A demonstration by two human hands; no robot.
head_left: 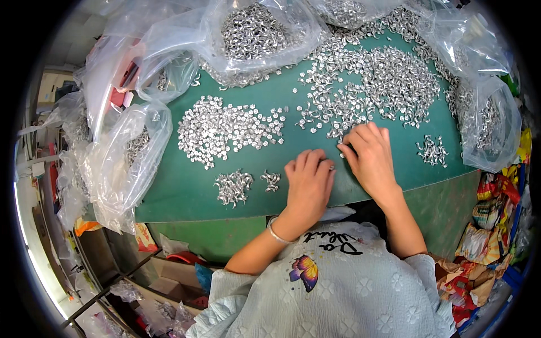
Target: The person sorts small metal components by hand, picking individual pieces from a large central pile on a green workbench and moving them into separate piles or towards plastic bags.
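R hand (371, 160) lies flat, fingers bent down, tips touching the near edge of the big pile of small shiny metal bits (383, 84) on the green table (186, 191); pile is just past its tips. L hand (307, 183) sits beside it, curled; can't tell if it holds one. R hand's nearer.

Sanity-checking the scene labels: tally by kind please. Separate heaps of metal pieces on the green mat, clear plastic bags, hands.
Heaps of small silvery metal pieces on the green mat: 5
Clear plastic bags, partly out of view: about 6
Hands, left hand and right hand: 2
Total: about 13
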